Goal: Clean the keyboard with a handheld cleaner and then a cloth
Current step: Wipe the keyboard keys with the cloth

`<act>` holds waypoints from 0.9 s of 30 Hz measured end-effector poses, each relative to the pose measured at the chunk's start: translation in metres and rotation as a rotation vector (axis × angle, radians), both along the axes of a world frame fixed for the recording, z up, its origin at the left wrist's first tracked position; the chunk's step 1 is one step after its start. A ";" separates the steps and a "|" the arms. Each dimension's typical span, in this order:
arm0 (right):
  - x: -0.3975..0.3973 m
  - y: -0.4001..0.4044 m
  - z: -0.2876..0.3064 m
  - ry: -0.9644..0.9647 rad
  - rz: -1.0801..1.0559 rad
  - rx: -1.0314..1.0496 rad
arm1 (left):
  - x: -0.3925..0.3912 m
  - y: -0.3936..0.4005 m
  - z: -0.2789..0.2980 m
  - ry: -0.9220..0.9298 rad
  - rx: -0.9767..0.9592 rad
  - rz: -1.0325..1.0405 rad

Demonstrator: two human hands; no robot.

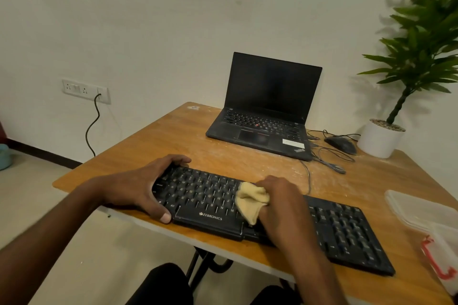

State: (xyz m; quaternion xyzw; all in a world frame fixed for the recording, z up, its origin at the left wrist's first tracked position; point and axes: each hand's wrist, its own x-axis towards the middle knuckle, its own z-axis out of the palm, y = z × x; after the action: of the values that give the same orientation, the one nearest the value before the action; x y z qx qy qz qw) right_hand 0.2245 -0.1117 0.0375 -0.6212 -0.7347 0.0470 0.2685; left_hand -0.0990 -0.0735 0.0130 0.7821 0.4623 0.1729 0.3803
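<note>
A black Zebronics keyboard lies across the near part of the wooden table. My left hand grips its left end, fingers over the far edge and thumb on the near edge. My right hand holds a crumpled yellow cloth and presses it on the keys near the keyboard's middle. No handheld cleaner can be seen.
An open black laptop stands at the back of the table, with a black mouse and loose cables beside it. A potted plant stands at the far right. A clear plastic container with a red clip sits at the right edge.
</note>
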 end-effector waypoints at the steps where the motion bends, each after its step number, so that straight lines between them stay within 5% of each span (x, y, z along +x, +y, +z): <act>1: 0.014 -0.001 0.000 -0.006 -0.038 -0.013 | 0.000 0.000 0.000 0.002 0.001 0.003; 7: 0.051 -0.013 0.002 0.001 -0.194 -0.028 | 0.000 0.001 -0.001 0.010 0.006 0.009; 17: -0.034 0.000 0.001 0.051 0.092 0.023 | 0.002 -0.001 0.000 0.015 0.004 0.015; 27: 0.027 -0.018 0.004 0.067 -0.161 0.009 | 0.001 0.000 0.000 0.011 -0.001 0.007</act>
State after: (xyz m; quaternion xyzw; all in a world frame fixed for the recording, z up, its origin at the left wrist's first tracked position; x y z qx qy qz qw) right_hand 0.2514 -0.1300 0.0417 -0.6752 -0.6732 0.0426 0.2985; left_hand -0.0983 -0.0738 0.0126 0.7812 0.4672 0.1699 0.3776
